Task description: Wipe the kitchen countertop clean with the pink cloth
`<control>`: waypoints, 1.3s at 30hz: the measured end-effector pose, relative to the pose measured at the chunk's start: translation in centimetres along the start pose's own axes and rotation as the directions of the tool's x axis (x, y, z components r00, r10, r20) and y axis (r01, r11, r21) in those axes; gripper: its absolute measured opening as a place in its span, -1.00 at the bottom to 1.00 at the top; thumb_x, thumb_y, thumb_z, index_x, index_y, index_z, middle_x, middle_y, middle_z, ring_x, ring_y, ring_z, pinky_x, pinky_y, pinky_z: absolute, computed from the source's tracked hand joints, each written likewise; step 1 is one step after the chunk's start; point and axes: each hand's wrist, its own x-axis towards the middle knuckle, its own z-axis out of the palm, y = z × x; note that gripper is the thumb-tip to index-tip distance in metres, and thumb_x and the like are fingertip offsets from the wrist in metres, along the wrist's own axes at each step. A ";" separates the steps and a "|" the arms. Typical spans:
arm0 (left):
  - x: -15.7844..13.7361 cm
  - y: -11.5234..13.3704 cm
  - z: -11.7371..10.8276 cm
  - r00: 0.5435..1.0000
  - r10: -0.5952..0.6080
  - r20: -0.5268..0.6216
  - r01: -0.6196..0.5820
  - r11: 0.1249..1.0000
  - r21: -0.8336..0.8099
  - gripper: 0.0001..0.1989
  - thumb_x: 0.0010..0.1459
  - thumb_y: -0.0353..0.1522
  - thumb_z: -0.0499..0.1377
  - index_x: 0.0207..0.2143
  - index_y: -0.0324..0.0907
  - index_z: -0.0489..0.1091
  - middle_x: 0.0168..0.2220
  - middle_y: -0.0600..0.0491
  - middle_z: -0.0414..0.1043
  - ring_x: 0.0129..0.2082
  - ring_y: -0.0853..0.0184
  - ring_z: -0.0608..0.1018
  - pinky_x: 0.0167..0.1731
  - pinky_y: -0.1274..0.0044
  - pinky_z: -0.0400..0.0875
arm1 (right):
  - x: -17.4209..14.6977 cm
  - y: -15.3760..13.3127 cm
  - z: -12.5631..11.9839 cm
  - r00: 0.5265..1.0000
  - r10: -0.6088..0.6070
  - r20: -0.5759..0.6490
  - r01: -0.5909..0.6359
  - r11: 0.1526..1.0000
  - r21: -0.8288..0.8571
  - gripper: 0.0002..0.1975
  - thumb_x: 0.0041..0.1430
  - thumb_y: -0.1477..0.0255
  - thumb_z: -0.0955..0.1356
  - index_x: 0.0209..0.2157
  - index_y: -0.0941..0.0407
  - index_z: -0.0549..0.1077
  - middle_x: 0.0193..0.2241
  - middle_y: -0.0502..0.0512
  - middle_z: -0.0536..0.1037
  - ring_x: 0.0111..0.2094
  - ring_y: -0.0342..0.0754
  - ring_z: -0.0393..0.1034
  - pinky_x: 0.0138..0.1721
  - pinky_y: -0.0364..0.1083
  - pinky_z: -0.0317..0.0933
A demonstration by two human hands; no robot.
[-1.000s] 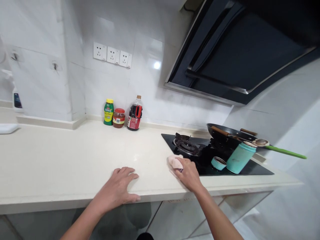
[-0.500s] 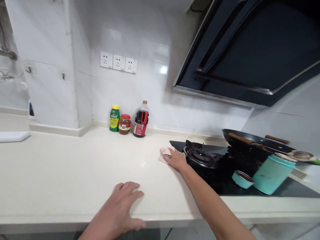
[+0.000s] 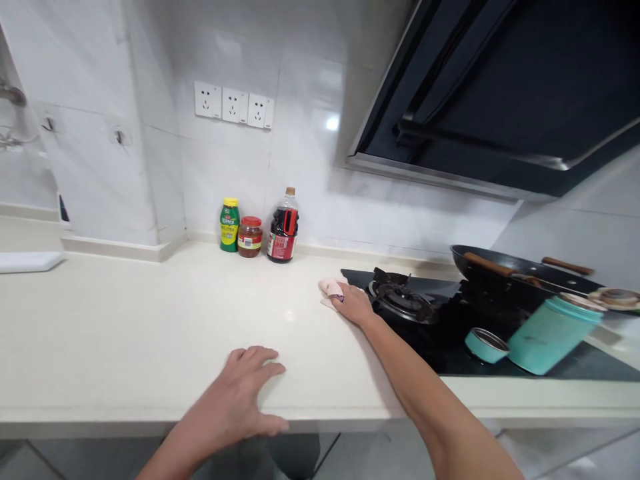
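My right hand presses a pale pink cloth onto the white countertop, right beside the left edge of the black gas stove. Its fingers are closed over the cloth, which bunches up in front of them. Over the counter's front edge, my left hand is held with fingers spread and nothing in it. Whether it touches the surface I cannot tell.
Along the wall stand a green bottle, a red-lidded jar and a dark sauce bottle. On the stove are a wok, a turquoise canister and its lid. A range hood overhangs the stove.
The view has tilted slightly downward, so the scene sits higher in the picture. My right hand stays on the cloth beside the stove, and my left hand keeps its spread pose.
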 end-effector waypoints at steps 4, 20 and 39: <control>0.0 -0.3 0.2 1.000 0.014 -0.013 -0.014 1.000 0.011 -0.29 -0.03 -0.05 0.42 0.16 -0.06 0.41 0.25 -0.07 0.34 0.24 0.00 0.33 0.22 0.21 0.22 | -8.5 1.2 -1.9 0.997 -0.079 -0.003 0.079 0.997 0.014 -0.44 0.33 0.18 0.23 0.28 0.08 0.25 0.18 0.24 0.42 0.18 0.15 0.28 0.17 0.05 0.09; 0.0 -0.2 0.0 0.994 0.100 -0.038 -0.100 0.995 0.013 -0.45 0.12 -0.06 0.33 0.10 -0.10 0.45 0.21 -0.11 0.39 0.23 0.04 0.37 0.18 0.24 0.24 | -29.0 5.3 -5.9 0.817 0.463 -0.344 -0.195 0.783 0.590 -0.46 0.12 0.11 0.36 0.09 0.04 0.41 -0.16 0.14 0.60 -0.28 0.08 0.51 -0.34 -0.02 0.41; -4.1 -7.9 -4.9 0.920 -0.337 -0.198 0.236 0.883 -0.406 -0.32 0.34 0.04 -0.20 0.21 -0.17 0.37 0.25 -0.04 0.41 0.25 0.17 0.43 0.30 0.31 0.25 | -23.0 -22.9 -1.5 0.833 -0.492 -0.253 0.552 0.718 0.423 -0.60 0.29 0.06 0.36 0.14 -0.24 0.42 0.36 0.02 0.13 0.32 0.16 0.05 0.25 0.24 0.07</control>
